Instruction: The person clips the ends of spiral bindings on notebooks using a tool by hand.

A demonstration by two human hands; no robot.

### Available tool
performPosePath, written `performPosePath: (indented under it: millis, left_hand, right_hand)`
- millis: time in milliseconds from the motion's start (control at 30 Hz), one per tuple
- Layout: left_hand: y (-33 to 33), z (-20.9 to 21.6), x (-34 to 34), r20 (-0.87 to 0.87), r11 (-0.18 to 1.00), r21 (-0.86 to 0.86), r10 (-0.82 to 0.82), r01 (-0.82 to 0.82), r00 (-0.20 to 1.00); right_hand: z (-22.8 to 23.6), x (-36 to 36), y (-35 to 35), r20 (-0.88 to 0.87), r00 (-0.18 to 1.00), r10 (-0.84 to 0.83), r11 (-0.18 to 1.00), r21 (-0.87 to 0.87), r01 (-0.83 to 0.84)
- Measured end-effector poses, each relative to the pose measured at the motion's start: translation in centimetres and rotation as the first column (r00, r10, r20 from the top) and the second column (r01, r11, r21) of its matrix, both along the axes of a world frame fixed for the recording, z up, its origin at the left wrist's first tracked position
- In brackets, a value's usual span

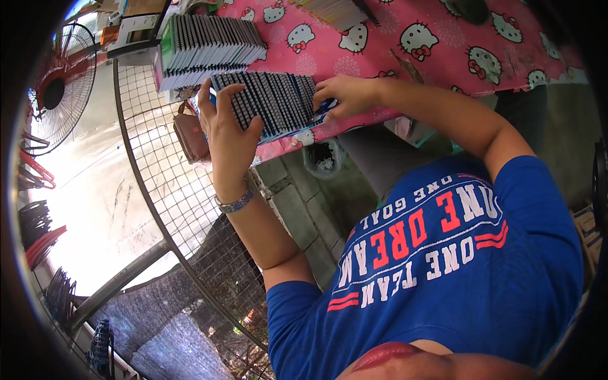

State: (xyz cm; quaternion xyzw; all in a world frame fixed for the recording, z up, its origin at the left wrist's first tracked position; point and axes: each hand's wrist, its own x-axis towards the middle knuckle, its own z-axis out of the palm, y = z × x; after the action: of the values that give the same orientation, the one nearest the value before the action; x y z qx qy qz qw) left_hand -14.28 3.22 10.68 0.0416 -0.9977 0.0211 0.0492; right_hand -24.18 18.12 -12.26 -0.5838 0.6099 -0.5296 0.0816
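A tight row of spiral-bound notebooks (pixel 273 101) stands near the front edge of the table, dark coil bindings facing up and blue covers showing at the ends. At its left end, my left hand (pixel 228 130) grips the row with fingers spread wide, the thumb at the near side and the other fingers reaching over the far side. My right hand (pixel 354 97) is closed around the right end, its fingers bent against a blue cover. Part of that grip is hidden. Behind my left hand is a second stack of coil-bound notebooks (pixel 212 41) with white pages and a green end cover.
A pink table cover (pixel 329 57) with cartoon cats lies beneath. More books (pixel 332 11) sit at the far edge. A brown pouch (pixel 191 136) hangs beside wire mesh (pixel 152 120) on the left. A clear plastic bag (pixel 324 158) hangs below the table edge; a fan (pixel 60 92) stands far left.
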Motion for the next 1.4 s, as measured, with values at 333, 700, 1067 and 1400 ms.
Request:
performPosePath:
  millis: [333,700,1067,1400]
  left_hand:
    - [-0.1,0.1,0.0,0.013,0.995,0.1,0.023,-0.025,1.0]
    - [-0.3,0.0,0.2,0.014,0.995,0.096,0.015,-0.016,1.0]
    - [-0.2,0.1,0.1,0.009,0.996,0.091,0.008,-0.008,1.0]
    - [0.1,0.2,-0.1,-0.004,0.995,0.102,-0.006,0.006,1.0]
  right_hand:
    - [-0.5,-0.3,0.2,0.055,0.994,0.095,0.986,0.13,-0.102]
    - [0.5,-0.8,-0.1,0.42,0.886,0.198,0.847,0.382,-0.37]
    - [1.0,-0.7,0.6,0.055,0.993,0.106,0.928,0.352,-0.118]
    - [-0.5,-1.3,-1.8,0.574,0.805,0.154,0.684,0.526,-0.506]
